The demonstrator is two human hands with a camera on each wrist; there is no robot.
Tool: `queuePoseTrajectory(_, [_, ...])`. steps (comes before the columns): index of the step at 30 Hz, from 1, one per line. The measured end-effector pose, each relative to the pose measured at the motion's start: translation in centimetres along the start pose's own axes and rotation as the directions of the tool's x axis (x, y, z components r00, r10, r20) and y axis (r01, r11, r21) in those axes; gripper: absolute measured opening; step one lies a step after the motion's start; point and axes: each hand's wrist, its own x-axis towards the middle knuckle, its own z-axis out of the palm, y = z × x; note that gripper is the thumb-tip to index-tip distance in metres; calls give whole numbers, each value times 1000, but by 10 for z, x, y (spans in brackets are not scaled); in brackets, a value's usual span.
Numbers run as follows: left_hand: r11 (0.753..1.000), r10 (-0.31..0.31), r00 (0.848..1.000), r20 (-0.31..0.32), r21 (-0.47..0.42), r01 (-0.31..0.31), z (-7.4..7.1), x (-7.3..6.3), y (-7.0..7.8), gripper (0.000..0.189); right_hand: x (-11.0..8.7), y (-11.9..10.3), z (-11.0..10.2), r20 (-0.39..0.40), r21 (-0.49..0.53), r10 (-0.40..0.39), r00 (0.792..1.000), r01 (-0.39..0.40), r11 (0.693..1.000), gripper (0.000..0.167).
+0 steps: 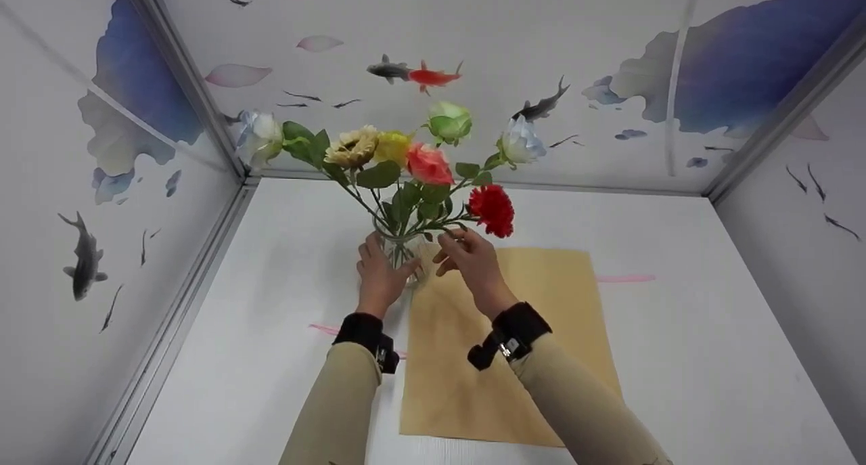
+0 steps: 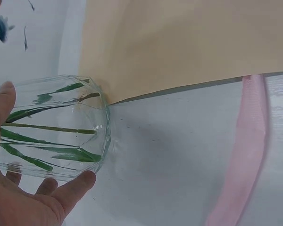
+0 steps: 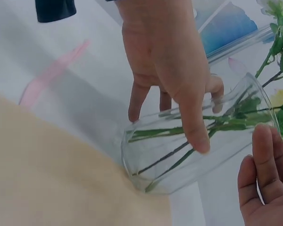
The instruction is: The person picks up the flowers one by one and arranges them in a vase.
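Observation:
A clear glass vase [image 1: 404, 275] stands on the table, holding several flowers, among them a red carnation [image 1: 492, 210], a pink rose [image 1: 429, 164] and a cream sunflower [image 1: 352, 147]. My left hand [image 1: 382, 279] grips the vase from the left, thumb and fingers spread round the glass. Green stems [image 2: 47, 128] show through the glass in the left wrist view. On the other side, my right hand [image 1: 477, 265] is at the vase's rim, just below the carnation. Its fingers [image 3: 264, 160] look nearly straight beside the rim in the right wrist view; its thumb is out of sight there.
Brown wrapping paper [image 1: 514, 384] lies flat beside the vase, under my right forearm. A pink ribbon [image 2: 245, 146] runs beneath the paper, its far end [image 1: 626, 278] showing on the right. Printed wall panels [image 1: 582, 18] with lotus leaves and fish enclose the white table [image 1: 697, 370].

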Motion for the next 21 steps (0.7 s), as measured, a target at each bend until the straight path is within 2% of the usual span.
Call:
queuePoseTrajectory(5, [999, 38, 999, 1, -4, -38, 1, 1, 1, 93, -6, 6, -30, 25, -51, 86, 996, -85, 995, 19])
queuePoseTrajectory(9, [999, 42, 999, 14, -31, -42, 1, 4, 0, 95, -12, 7, -52, 36, -107, 128, 991, -123, 987, 22])
queuePoseTrajectory(12, [998, 39, 999, 14, -45, -39, 1, 6, 0, 95, -16, 8, -66, 34, -133, 137, 990, -131, 982, 21])
queuePoseTrajectory(21, [999, 35, 999, 28, -7, -35, -2, 12, 2, 96, -23, 7, -99, -30, -172, 124, 992, -128, 977, 22])
